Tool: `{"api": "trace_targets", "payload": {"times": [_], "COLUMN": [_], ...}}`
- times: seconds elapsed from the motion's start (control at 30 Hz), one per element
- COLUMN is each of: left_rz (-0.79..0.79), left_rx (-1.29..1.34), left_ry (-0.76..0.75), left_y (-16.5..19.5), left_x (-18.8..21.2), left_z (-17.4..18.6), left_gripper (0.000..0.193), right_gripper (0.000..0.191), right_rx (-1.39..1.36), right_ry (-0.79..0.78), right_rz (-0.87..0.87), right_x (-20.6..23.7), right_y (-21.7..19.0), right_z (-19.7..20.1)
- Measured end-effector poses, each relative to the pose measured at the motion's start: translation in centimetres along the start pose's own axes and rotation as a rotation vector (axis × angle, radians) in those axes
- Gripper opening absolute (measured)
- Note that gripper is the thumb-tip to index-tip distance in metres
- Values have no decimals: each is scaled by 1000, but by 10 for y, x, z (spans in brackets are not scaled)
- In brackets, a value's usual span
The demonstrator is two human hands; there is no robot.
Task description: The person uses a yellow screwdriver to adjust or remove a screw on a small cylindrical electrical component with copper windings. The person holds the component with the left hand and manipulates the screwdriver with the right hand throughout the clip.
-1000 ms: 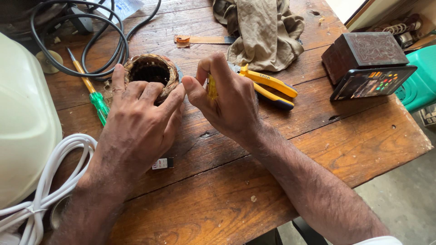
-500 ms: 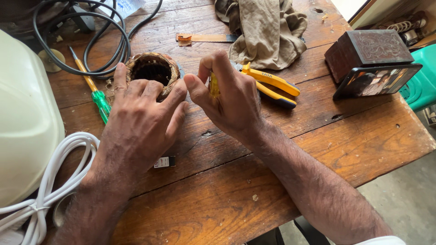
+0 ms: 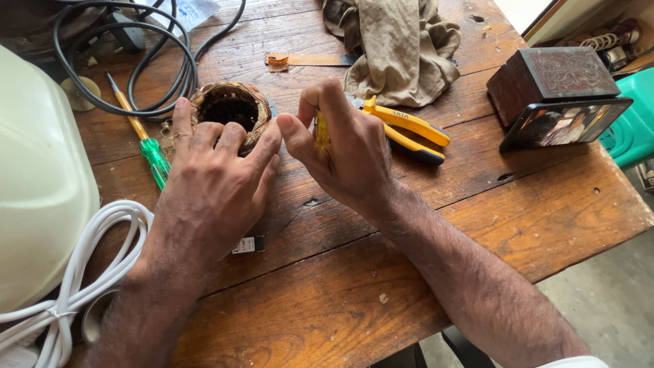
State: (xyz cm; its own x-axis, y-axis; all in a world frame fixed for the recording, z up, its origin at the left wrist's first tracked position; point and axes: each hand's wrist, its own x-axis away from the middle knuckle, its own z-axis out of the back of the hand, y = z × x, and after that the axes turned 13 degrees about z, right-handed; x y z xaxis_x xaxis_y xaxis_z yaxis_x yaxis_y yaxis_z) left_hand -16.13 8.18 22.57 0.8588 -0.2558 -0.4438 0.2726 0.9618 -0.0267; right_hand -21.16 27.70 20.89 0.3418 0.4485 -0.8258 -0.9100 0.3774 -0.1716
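On the wooden table (image 3: pixel 422 225), near its far left, a wound motor stator (image 3: pixel 230 109) is steadied by the left hand (image 3: pixel 208 184) and worked on by the right hand (image 3: pixel 347 153).

Judged from its dark laminated core and the ring of brown-gold wire, the stator is likely to be heavy and rigid in the body, while the fine windings at its rim are likely to be fragile and easily nicked; it is best gripped around the outer wall, not by the wire. The left fingers are spread and pressed against its near side, not closed around it. The right fingers are clamped on a small yellow-handled tool (image 3: pixel 320 131), its tip hidden. Yellow pliers (image 3: pixel 409 126) lie just behind, and a green screwdriver (image 3: pixel 153 155) lies to the left.
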Motion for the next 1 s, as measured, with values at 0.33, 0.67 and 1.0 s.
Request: {"api": "trace_targets", "payload": {"times": [0.33, 0.67, 1.0], "left_rz": [-33, -16, -13], "left_rx": [5, 125, 145], "left_ry": [23, 22, 44], "left_y": [-2, -2, -3], "left_x": [0, 3, 2], "left_z": [-4, -4, -5], "left_gripper": [43, 34, 31], "right_gripper": [27, 26, 27], "right_rx": [-1, -12, -6], "right_ry": [-3, 8, 6], "right_rz": [-14, -7, -17], "right_x": [-1, -1, -2], "right_y": [-2, -1, -1], "right_z": [4, 3, 4]}}
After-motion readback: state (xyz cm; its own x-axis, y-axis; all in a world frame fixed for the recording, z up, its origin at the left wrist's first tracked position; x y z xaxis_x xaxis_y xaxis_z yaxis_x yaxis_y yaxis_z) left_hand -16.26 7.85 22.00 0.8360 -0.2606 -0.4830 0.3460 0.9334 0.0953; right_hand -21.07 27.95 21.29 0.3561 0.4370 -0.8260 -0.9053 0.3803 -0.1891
